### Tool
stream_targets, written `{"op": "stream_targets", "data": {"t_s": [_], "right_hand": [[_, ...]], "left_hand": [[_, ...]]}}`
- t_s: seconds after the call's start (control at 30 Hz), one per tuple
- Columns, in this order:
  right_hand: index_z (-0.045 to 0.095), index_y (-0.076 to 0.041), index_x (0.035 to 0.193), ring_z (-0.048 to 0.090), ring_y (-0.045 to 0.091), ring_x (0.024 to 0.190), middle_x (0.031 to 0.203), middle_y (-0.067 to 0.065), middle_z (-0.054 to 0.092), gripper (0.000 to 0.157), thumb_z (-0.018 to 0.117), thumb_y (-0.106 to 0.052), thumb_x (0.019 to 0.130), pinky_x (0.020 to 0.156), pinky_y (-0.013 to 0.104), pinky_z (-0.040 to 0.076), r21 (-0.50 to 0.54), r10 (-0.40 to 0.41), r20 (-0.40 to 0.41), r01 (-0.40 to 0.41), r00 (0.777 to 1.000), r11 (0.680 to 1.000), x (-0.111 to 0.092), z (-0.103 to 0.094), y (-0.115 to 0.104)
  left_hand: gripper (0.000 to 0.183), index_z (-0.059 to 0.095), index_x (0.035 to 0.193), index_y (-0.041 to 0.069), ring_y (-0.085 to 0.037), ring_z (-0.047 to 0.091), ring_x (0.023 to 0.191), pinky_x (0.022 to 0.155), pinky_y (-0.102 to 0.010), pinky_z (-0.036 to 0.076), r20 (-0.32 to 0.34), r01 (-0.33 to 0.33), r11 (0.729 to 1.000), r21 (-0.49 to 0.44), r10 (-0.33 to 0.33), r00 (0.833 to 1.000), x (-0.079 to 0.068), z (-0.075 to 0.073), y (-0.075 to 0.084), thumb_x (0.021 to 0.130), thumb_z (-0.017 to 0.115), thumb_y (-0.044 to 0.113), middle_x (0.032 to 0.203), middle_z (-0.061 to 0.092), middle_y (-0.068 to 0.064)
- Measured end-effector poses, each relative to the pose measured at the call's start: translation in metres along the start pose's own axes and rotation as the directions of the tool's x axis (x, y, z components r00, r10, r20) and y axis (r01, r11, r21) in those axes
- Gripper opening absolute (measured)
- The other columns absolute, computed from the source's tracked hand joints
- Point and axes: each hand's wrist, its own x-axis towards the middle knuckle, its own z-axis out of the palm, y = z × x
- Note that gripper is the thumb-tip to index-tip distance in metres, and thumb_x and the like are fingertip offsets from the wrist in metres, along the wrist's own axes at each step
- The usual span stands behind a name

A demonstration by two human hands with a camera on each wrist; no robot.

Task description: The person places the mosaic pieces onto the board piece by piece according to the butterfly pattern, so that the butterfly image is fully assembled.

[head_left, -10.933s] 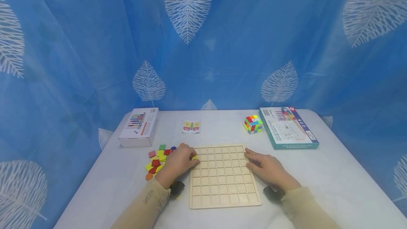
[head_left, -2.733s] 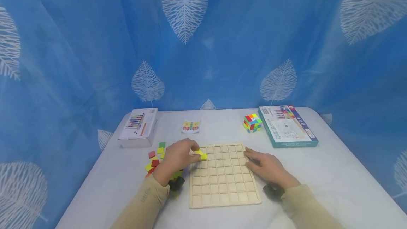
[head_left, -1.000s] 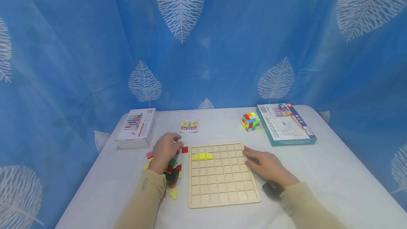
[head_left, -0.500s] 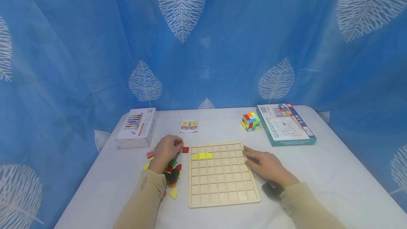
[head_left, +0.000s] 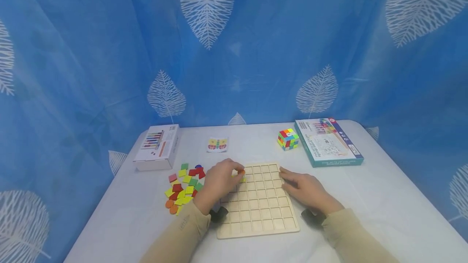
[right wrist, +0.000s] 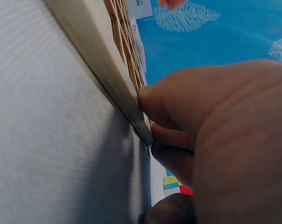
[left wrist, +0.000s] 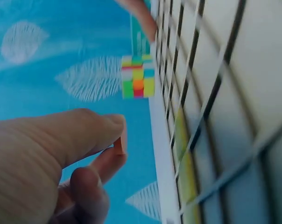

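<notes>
My left hand (head_left: 221, 180) is over the far left part of a gridded wooden board (head_left: 260, 204). Between thumb and index finger it pinches a small orange disc (head_left: 241, 172), seen edge-on as an orange piece (left wrist: 118, 145) in the left wrist view. A yellow tile (head_left: 243, 179) shows in a cell just past the fingertips; the hand covers the cells left of it. My right hand (head_left: 307, 192) rests its thumb and fingertips against the board's right edge. The right wrist view has the thumb (right wrist: 152, 100) on the wooden rim (right wrist: 101, 51), fingers along its side.
Loose tiles (head_left: 183, 190) in red, yellow, green and orange lie left of the board. Behind it are a butterfly picture card (head_left: 217, 145) and a puzzle cube (head_left: 288, 139). A white box (head_left: 155, 149) stands back left, a teal-edged box (head_left: 329, 143) back right.
Several seconds ago the board held no set tiles; a row of yellow ones then appeared at its upper left. My left hand has since carried the orange disc rightward from the pile. My right hand stayed.
</notes>
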Motion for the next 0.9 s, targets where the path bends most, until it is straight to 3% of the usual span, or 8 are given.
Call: {"op": "stream_targets", "data": {"t_s": [0.13, 0.33, 0.57, 0.67, 0.77, 0.9], "right_hand": [[0.056, -0.018, 0.148, 0.041, 0.032, 0.149, 0.162, -0.005, 0.042, 0.051, 0.064, -0.033, 0.101, 0.118, 0.056, 0.034, -0.001, -0.014, 0.001, 0.014, 1.0, 1.0, 0.001, 0.0, -0.001], [0.056, -0.018, 0.149, 0.041, 0.032, 0.149, 0.162, -0.004, 0.042, 0.051, 0.064, -0.032, 0.101, 0.118, 0.056, 0.034, 0.002, -0.019, 0.004, 0.019, 1.0, 1.0, 0.0, -0.001, -0.004], [0.057, -0.018, 0.148, 0.043, 0.032, 0.147, 0.161, -0.005, 0.043, 0.05, 0.064, -0.032, 0.101, 0.117, 0.055, 0.036, -0.012, -0.035, -0.009, 0.035, 0.999, 0.999, 0.0, -0.002, -0.001], [0.057, -0.018, 0.148, 0.043, 0.032, 0.147, 0.161, -0.005, 0.043, 0.05, 0.064, -0.032, 0.101, 0.117, 0.056, 0.036, -0.013, -0.04, -0.01, 0.04, 0.999, 0.999, -0.001, -0.002, 0.0], [0.057, -0.018, 0.148, 0.043, 0.032, 0.147, 0.161, -0.005, 0.043, 0.05, 0.064, -0.033, 0.101, 0.117, 0.056, 0.036, -0.011, -0.035, -0.006, 0.035, 0.999, 0.999, -0.001, -0.003, 0.0], [0.056, -0.018, 0.148, 0.043, 0.032, 0.147, 0.161, -0.005, 0.043, 0.05, 0.064, -0.033, 0.101, 0.117, 0.056, 0.036, -0.01, -0.028, -0.001, 0.028, 1.0, 1.0, -0.002, -0.003, -0.001]], "left_hand": [[0.023, 0.08, 0.112, 0.022, -0.015, 0.07, 0.092, 0.059, -0.023, 0.05, 0.042, -0.03, 0.999, 0.017, 0.029, 0.999, -0.002, 0.011, 0.007, 0.091, 0.08, 0.03, 0.105, 0.074, 0.005], [0.028, 0.079, 0.115, 0.023, -0.012, 0.07, 0.093, 0.068, -0.023, 0.052, 0.097, -0.057, 0.997, 0.055, 0.051, 0.994, -0.002, 0.02, 0.006, 0.089, 0.082, 0.034, 0.105, 0.075, 0.008], [0.018, 0.082, 0.106, 0.027, -0.013, 0.072, 0.099, 0.074, -0.026, 0.055, 0.073, -0.078, 0.996, 0.031, 0.076, 0.994, -0.001, 0.022, 0.004, 0.089, 0.081, 0.034, 0.106, 0.077, 0.01], [0.016, 0.083, 0.104, 0.029, -0.012, 0.073, 0.099, 0.073, -0.025, 0.055, 0.041, -0.116, 0.992, 0.057, 0.114, 0.993, -0.002, 0.022, 0.004, 0.089, 0.081, 0.035, 0.106, 0.078, 0.011], [0.013, 0.083, 0.102, 0.03, -0.008, 0.073, 0.094, 0.074, -0.024, 0.055, 0.043, -0.222, 0.964, 0.145, 0.218, 0.975, -0.003, 0.021, 0.004, 0.091, 0.079, 0.035, 0.102, 0.078, 0.013], [0.01, 0.083, 0.096, 0.028, -0.006, 0.073, 0.089, 0.072, -0.021, 0.055, 0.087, -0.35, 0.903, 0.25, 0.339, 0.937, -0.004, 0.021, 0.006, 0.094, 0.075, 0.033, 0.101, 0.078, 0.014]]}}
